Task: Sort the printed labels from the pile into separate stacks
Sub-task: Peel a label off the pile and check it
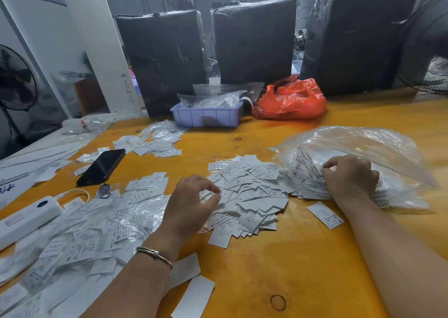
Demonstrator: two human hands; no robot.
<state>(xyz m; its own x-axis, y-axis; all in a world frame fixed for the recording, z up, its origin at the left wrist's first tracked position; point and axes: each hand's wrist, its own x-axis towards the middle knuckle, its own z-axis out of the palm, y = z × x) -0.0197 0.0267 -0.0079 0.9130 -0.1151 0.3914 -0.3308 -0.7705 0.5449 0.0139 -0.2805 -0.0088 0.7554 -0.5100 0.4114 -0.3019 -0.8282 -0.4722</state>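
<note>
paper, thin and white, makes up the central pile of labels (244, 194) on the yellow table (315, 257). each slip looks nearly weightless and limp, so it should lift with a light pinch at a free corner or short edge; the slips overlap like scales and would likely slide or come up in pairs, and a draught from the fan (431, 51) at the right could scatter them.

the left hand (191, 206) hovers over the pile's near-left side, thumb and forefinger curled toward each other; whether a slip is caught between them cannot be told. the right hand (351, 177) has its fingers curled into the crumpled edge of a clear plastic bag (358, 148), gripping the film where more printed labels show through. that bag is soft, slippery and noisy stuff, best held by its mouth.

sorted heaps lie apart: a far heap (155, 140) beyond the phone (101, 167), and a broad left heap (97, 225) mixed with small clear sleeves. one single label (326, 214) lies alone just below the bag.

behind, a lilac bin (206, 116) holds clear packets of what look like more labels, and an orange bag (291, 99) beside it is bunched closed, contents hidden.
</note>
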